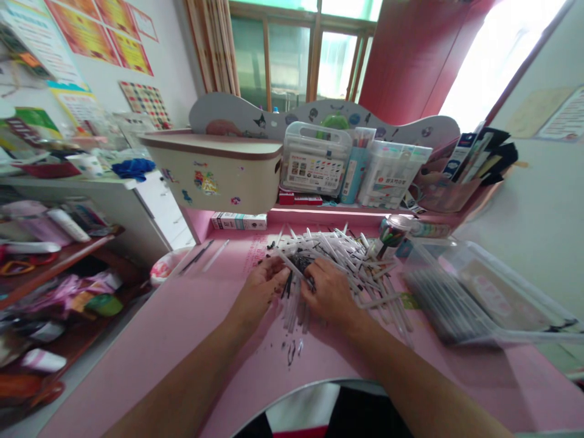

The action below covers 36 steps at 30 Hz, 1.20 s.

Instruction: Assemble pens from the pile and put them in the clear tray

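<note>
A heap of white pen barrels and black pen parts (337, 255) lies on the pink desk (182, 328). My left hand (261, 287) rests at the heap's left edge, fingers curled on a white pen barrel (292, 267) that slants across toward my right hand. My right hand (329, 293) is closed over the heap's near side, pinching the same barrel's lower end among black parts. A few small black bits (292, 351) lie loose on the desk in front of my hands.
A clear plastic box (479, 292) holding dark pens sits at the right. A patterned can (390, 234) stands behind the heap. Marker cases (314, 161) and a cream storage bin (219, 173) fill the back shelf. Cluttered shelves (50, 261) stand left.
</note>
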Tool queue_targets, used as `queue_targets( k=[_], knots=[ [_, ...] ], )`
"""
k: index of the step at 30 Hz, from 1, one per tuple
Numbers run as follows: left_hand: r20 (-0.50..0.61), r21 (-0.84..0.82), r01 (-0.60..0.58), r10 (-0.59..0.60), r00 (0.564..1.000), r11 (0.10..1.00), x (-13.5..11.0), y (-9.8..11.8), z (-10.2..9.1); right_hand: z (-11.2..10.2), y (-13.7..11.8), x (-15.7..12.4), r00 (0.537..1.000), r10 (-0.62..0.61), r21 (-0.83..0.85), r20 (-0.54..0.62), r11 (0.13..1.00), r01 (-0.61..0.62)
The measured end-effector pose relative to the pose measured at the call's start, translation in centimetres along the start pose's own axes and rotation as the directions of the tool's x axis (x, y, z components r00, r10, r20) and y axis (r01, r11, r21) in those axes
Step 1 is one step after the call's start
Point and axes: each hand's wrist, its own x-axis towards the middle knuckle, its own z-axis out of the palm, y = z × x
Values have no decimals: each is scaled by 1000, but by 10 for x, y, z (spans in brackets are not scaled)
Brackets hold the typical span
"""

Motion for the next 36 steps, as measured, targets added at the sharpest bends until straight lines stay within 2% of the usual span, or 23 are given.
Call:
queue_targets(
  k=[2, 3, 5, 7, 10, 12, 16, 21, 25, 36],
  knots=[
    [56, -5, 18, -18, 998, 1000, -1, -1, -1, 0, -3, -2, 997, -84, 103, 1, 991, 83],
    [43, -5, 1, -1, 999, 1000, -1, -1, -2, 0, -4, -2, 995, -102, 141, 7, 985, 100],
    [-60, -16, -65, 64, 996, 998, 2, 0, -7, 1, -6, -3, 991, -130, 185, 25, 975, 123],
    [-209, -64, -117, 102, 973, 991, 6, 2, -12, 2, -9, -4, 980, -184, 182, 76, 969, 168],
    [-400, -158, -181, 104, 910, 971, 13, 3, -20, 2, -15, -5, 936, -276, 129, 216, 959, 253],
    [-451, -190, -204, 99, 887, 960, 16, 3, -22, 1, -18, -5, 901, -312, 96, 301, 950, 296],
    [-432, -200, -191, 89, 897, 961, 15, 2, -21, -4, -22, 0, 855, -335, 56, 396, 938, 342],
    [-432, -195, -175, 76, 899, 965, 14, 0, -19, -6, -20, 5, 852, -328, 27, 407, 937, 348],
    [-425, -203, -166, 66, 903, 965, 15, -1, -21, -6, -16, 5, 833, -360, 42, 421, 925, 379],
    [-406, -219, -156, 55, 912, 963, 14, 1, -21, 5, -6, -1, 858, -405, 117, 315, 914, 388]
  ],
)
